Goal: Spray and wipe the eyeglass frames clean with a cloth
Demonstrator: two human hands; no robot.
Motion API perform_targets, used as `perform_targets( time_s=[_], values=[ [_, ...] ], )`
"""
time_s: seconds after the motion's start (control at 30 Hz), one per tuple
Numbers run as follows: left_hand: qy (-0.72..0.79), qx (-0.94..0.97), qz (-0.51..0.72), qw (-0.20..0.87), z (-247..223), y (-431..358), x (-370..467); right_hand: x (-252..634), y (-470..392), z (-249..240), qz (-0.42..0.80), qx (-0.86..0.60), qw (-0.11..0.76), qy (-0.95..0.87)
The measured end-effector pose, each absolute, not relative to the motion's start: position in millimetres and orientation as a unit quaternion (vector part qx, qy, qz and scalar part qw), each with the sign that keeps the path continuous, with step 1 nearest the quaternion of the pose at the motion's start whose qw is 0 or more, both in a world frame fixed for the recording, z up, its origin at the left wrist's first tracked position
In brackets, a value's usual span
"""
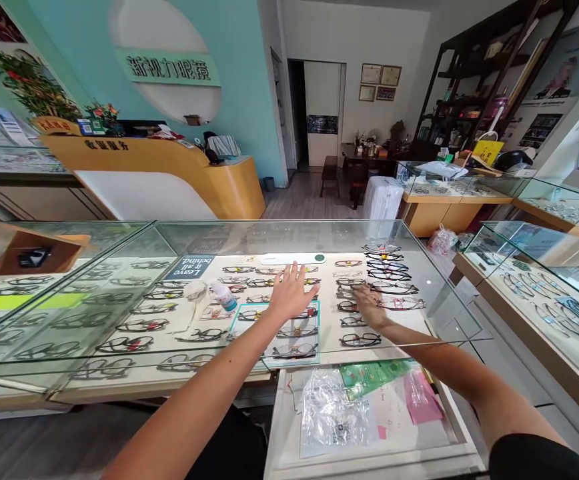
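Note:
My left hand [293,292] lies palm down on the glass top of the display case [289,230], fingers spread, holding nothing. Rows of eyeglasses show through the glass below it. My right hand [371,308] is lower, reaching in among the frames inside the case. Its bent fingers are at one end of a pair of eyeglasses [345,293] in the middle column and seem to grip it; the fingertips are partly hidden. Close to this hand are dark eyeglasses [348,307] and pink-rimmed eyeglasses [403,304].
A small white bottle [223,296] and a whitish cloth [195,291] are left of my hands. In front of me a drawer stands pulled out, with plastic bags [337,417], a green packet [374,378] and pink paper [422,398]. Another glass case [534,287] stands at right.

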State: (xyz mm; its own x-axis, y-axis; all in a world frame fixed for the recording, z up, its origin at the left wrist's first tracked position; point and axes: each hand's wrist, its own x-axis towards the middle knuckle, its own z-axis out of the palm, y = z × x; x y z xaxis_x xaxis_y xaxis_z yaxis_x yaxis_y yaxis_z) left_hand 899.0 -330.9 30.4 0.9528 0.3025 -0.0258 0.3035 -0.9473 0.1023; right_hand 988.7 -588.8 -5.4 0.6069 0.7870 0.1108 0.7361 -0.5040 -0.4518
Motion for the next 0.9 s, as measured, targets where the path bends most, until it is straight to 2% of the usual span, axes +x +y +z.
perform_targets(
  time_s=[0.13,0.27,0.37,0.5,0.6,0.7,0.8,0.9],
  values=[
    [0.145,0.987,0.009,0.064,28.2,-330.1,897.5,943.3,-587.1,-24.6,0.096,-0.883,0.184,-0.422],
    [0.137,0.988,0.019,0.076,23.3,-327.5,896.6,890.9,-606.2,-20.5,0.190,-0.831,0.159,-0.497],
    [0.128,0.988,0.021,0.080,20.1,-325.9,896.2,858.1,-628.7,8.1,0.251,-0.784,0.166,-0.542],
    [0.122,0.989,0.021,0.082,18.7,-325.6,896.2,839.1,-652.2,78.4,0.296,-0.718,0.221,-0.590],
    [0.121,0.989,0.019,0.082,19.3,-326.2,896.1,867.3,-657.2,136.4,0.217,-0.732,0.227,-0.605],
    [0.121,0.989,0.019,0.079,20.3,-326.8,895.4,940.7,-652.5,176.7,0.036,-0.806,0.158,-0.569],
    [0.121,0.990,0.016,0.076,22.0,-327.3,894.5,1035.0,-642.3,188.9,-0.078,-0.877,0.034,-0.473],
    [0.122,0.990,0.008,0.075,24.7,-327.7,893.8,1115.3,-629.4,177.3,-0.101,-0.902,0.005,-0.420]
  ],
)
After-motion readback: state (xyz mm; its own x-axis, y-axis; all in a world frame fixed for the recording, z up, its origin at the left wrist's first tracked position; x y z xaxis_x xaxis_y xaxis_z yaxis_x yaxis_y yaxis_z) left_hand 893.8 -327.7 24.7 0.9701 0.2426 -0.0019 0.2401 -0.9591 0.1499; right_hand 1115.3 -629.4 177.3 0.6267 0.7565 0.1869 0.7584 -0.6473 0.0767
